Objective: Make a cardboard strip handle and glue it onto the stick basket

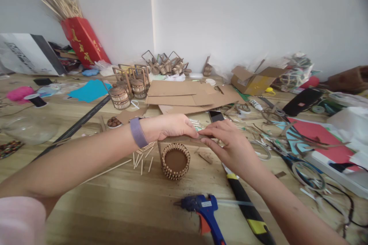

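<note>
A small round basket (176, 178), built of short pale sticks around a brown base, stands upright on the wooden table below my hands. From its left side a thin brown cardboard strip (179, 138) rises and bends across above the basket. My left hand (176, 125) is closed on this strip, fingertips pressed at its right part. My right hand (227, 138) pinches the strip between thumb and fingers, close to the left fingertips. The strip's far end is partly hidden by my right fingers. Loose pale sticks (142, 166) lie left of the basket.
A blue glue gun (206, 203) and a black-and-yellow utility knife (247, 203) lie in front. Behind are flat cardboard sheets (178, 89) and finished handled baskets (120, 97). Strips, tape rolls and red paper (319, 138) clutter the right. A black ruler (77, 122) lies left.
</note>
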The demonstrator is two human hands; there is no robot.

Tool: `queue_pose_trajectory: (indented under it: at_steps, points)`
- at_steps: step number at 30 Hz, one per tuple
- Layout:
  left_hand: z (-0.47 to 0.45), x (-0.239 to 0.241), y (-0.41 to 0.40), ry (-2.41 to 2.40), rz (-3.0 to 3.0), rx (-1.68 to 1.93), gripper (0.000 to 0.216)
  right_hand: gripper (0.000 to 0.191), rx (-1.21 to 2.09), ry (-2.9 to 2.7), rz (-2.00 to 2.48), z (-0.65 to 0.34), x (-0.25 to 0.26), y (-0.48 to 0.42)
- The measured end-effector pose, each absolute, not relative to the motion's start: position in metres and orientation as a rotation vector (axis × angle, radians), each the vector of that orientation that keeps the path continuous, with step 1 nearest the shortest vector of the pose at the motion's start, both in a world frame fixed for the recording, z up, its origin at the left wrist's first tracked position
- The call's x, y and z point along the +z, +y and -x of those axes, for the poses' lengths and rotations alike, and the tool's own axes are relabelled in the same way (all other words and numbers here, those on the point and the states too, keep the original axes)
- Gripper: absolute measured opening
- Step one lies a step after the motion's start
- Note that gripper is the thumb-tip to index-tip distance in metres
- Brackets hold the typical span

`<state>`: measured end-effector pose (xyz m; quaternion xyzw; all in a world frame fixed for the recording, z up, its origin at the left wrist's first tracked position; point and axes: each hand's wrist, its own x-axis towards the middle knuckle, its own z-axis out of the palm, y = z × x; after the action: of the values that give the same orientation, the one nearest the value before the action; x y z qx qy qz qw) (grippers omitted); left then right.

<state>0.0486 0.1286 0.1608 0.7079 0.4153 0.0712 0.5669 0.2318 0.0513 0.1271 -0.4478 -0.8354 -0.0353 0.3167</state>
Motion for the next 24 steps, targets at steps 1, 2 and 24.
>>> queue_pose_trajectory:
  at_steps: [1, 2, 24]
  points:
    - [-0.049, 0.16, 0.129, 0.962, -1.637, 0.171, 0.01, 0.013, -0.083, -2.188, 1.189, -0.232, 0.127, 0.051]
    - [-0.049, 0.16, 0.128, 0.954, -1.612, 0.173, 0.009, 0.014, -0.071, -2.176, 1.201, -0.231, 0.127, 0.051]
    - [-0.047, 0.161, 0.126, 0.812, -1.362, 0.178, 0.01, 0.026, 0.919, -1.303, 1.061, -0.21, 0.081, 0.048]
